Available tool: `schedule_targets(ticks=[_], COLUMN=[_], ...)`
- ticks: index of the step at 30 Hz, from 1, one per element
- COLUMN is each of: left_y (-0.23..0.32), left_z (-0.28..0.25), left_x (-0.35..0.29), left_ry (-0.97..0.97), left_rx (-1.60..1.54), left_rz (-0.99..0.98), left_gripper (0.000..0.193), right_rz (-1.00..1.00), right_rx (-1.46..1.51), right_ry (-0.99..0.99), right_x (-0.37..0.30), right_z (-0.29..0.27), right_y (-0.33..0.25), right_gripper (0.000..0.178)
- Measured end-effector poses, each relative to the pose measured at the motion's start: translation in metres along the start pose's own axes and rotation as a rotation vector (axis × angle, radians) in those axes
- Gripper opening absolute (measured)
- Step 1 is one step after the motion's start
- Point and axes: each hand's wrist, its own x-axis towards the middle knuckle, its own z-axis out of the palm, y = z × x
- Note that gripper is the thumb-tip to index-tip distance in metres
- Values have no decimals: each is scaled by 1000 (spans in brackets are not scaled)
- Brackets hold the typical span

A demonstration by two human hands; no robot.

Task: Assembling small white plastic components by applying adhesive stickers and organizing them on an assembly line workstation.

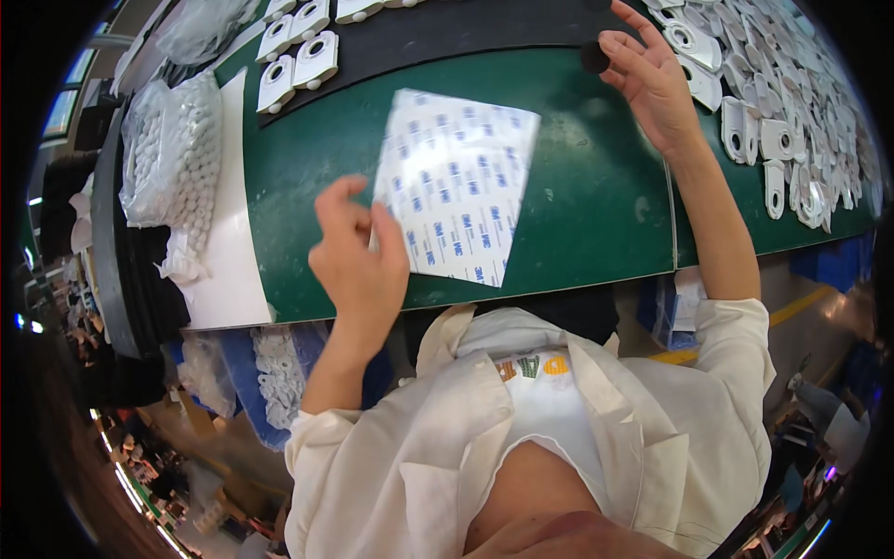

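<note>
Grip status, right hand [656, 91]: the fingertips hold a round black disc [593, 59] above the far part of the work surface, with the remaining fingers raised. Grip status, left hand [358, 256]: the fingers are curled, with a narrow gap between thumb and index finger, at the left edge of the printed sheet; the view does not show whether the hand grasps the sheet or only overlaps it. Nearest the body, a cream shirt [391, 475] fills the lower middle. Below the table edge, at the left, a blue bin [244, 396] contains small white pieces [277, 373]. The printed sheet [456, 186], white with a repeating blue pattern, lies tilted on the green work surface [596, 219], between the two hands and nearer the left. To the left, a white board [223, 270] lies along the green surface; a clear bag [154, 154] of white balls sits at its outer side. To the right, beyond the right forearm, white plastic parts [778, 140] with round openings are heaped. Along the far side runs a black mat [475, 30], with similar white housings [317, 58] set in rows at its left end.
</note>
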Motion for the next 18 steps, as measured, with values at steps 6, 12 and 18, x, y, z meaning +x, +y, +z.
schedule_targets(ticks=[6, 12, 18], left_y=[-2, -13, 9], left_z=[-11, -23, 1], left_x=[-75, -62, -24], left_ry=[-141, -392, -832], left_rx=[-433, -180, 138], left_rz=[276, 970, 901], left_gripper=[32, 36, 76], right_rz=[-26, -29, -35], right_rx=[-38, -58, -18], right_ry=[-2, 39, 95], right_x=[1, 0, -2], right_z=[-4, 1, 2], right_y=[5, 2, -3], right_gripper=[54, 54, 51])
